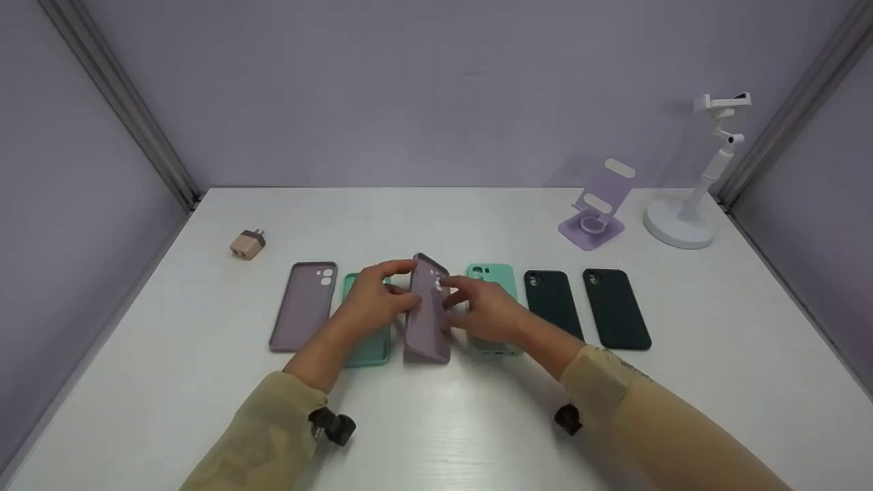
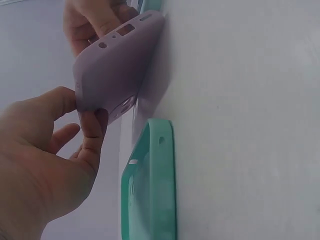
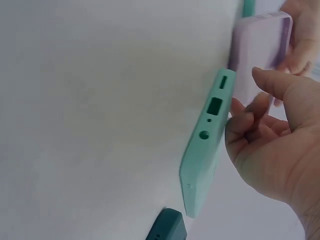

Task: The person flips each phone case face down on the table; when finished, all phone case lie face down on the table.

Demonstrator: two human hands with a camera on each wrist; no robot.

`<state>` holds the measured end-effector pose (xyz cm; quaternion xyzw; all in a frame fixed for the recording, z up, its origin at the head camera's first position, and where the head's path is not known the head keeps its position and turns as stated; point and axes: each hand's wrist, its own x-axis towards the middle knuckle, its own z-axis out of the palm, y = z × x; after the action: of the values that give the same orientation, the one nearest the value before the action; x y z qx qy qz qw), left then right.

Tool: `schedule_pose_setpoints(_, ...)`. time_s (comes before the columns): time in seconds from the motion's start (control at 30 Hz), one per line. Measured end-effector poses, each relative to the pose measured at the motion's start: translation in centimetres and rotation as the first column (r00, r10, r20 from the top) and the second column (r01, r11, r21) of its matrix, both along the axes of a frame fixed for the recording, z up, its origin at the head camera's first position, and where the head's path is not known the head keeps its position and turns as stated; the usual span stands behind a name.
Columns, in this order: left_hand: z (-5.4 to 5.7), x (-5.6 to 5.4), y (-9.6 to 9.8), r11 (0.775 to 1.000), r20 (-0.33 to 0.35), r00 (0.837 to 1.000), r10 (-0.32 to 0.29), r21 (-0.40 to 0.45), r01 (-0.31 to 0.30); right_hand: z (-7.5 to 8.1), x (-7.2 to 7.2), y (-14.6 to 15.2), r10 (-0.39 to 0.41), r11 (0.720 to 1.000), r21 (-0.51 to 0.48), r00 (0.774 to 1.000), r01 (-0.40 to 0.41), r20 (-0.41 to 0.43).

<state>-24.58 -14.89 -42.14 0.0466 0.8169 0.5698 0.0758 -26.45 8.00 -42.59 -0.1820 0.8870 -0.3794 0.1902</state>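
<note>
In the head view, a mauve phone case (image 1: 427, 320) stands tilted on its long side at the middle, its hollow inside turned toward the right hand. The left hand (image 1: 374, 300) pinches its raised left edge between thumb and fingers, clear in the left wrist view on the mauve case (image 2: 112, 70). Close against the opposite edge is the right hand (image 1: 487, 310), thumb extended and fingers loosely bent; contact is hard to make out. Under the left hand lies a mint green case (image 1: 372, 349), hollow side up. Beneath the right hand, another mint case (image 1: 496, 273) lies back up.
A second mauve case (image 1: 300, 307) lies at the row's left. Two dark green cases (image 1: 554, 300) (image 1: 617, 310) lie at the right. A pink plug adapter (image 1: 247, 244), a purple phone stand (image 1: 597, 204) and a white stand (image 1: 682, 221) sit farther back on the white table (image 1: 436, 423).
</note>
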Motion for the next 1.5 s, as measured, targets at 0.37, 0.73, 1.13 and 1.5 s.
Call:
schedule_pose_setpoints(0.37,-0.6,0.5,0.6,0.978,-0.022,0.995,-0.1,0.182,0.102,0.3,-0.9,1.8,-0.002,0.911,-0.383,0.928,0.156,0.373)
schedule_pose_setpoints(0.73,-0.5,1.3,1.3,0.955,0.008,0.981,-0.193,0.234,0.185,0.1,-0.4,2.3,0.045,0.832,-0.506,0.881,0.227,0.47)
schedule_pose_setpoints(1.13,-0.9,1.8,1.7,0.959,0.0,0.969,-0.247,0.143,0.245,0.0,0.1,2.1,0.067,0.785,-0.57,0.881,0.243,0.468)
schedule_pose_setpoints(1.5,-0.9,2.1,2.1,0.956,0.007,0.96,-0.281,0.091,0.279,-0.3,0.4,2.3,0.06,0.789,-0.573,0.899,0.223,0.433)
